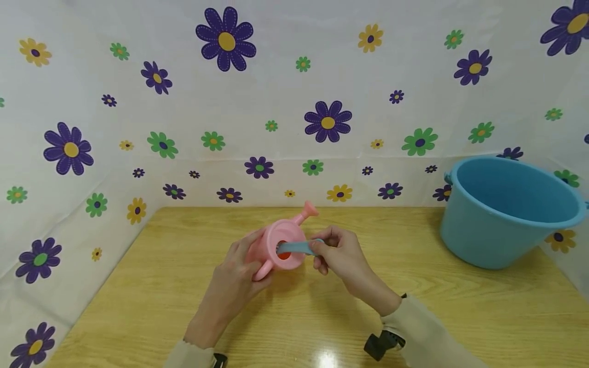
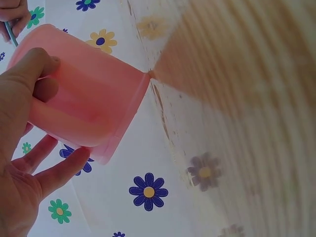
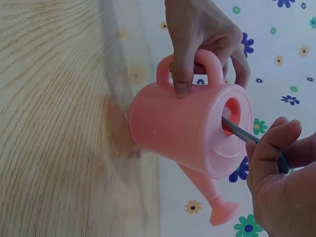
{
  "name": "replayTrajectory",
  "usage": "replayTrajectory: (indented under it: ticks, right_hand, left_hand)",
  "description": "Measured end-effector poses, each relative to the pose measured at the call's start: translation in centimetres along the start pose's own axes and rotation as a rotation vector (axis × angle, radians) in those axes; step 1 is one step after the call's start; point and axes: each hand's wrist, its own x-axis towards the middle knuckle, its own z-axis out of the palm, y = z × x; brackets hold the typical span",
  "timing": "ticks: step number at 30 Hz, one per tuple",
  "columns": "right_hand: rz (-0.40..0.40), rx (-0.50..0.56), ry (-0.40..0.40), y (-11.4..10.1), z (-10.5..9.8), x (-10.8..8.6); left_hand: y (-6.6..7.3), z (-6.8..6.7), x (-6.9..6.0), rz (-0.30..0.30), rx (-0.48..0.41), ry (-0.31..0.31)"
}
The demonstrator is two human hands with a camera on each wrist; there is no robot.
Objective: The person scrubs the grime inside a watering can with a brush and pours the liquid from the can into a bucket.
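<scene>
Steadiness seems to be why our left hand [image 1: 236, 270] grips the tilted pink plastic watering can [image 3: 180, 121] just below centre in the head view, while our right hand [image 1: 341, 254] pinches a slim blue plastic-handled tool [image 1: 296, 248] reaching inside.

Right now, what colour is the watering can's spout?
Pink; the spout shows best in the right wrist view.
</scene>
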Motion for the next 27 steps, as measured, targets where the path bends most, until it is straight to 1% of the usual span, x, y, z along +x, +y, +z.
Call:
replayTrajectory:
  ticks: [5,9,14,18,22,27]
  right_hand:
    - [0.044,0.063,-0.036,0.06,-0.35,-0.09]
    - [0.091,0.112,-0.045,0.05,-0.56,-0.12]
    - [0.132,0.174,-0.032,-0.09,-0.66,-0.08]
    - [0.164,0.204,-0.026,-0.22,-0.49,0.04]
    - [0.186,0.226,-0.026,-0.24,-0.22,0.21]
    - [0.191,0.25,-0.03,-0.12,0.3,0.4]
  left_hand:
    - [0.06,-0.1,-0.31,-0.027,-0.002,-0.017]
    - [0.04,-0.1,-0.42,-0.037,-0.005,-0.023]
    - [-0.1,-0.05,-0.25,-0.029,-0.013,-0.012]
    - [-0.24,0.0,-0.1,-0.014,-0.017,0.005]
    - [-0.27,0.03,-0.05,-0.007,-0.018,0.004]
    - [-0.21,-0.03,-0.04,-0.011,-0.011,-0.006]
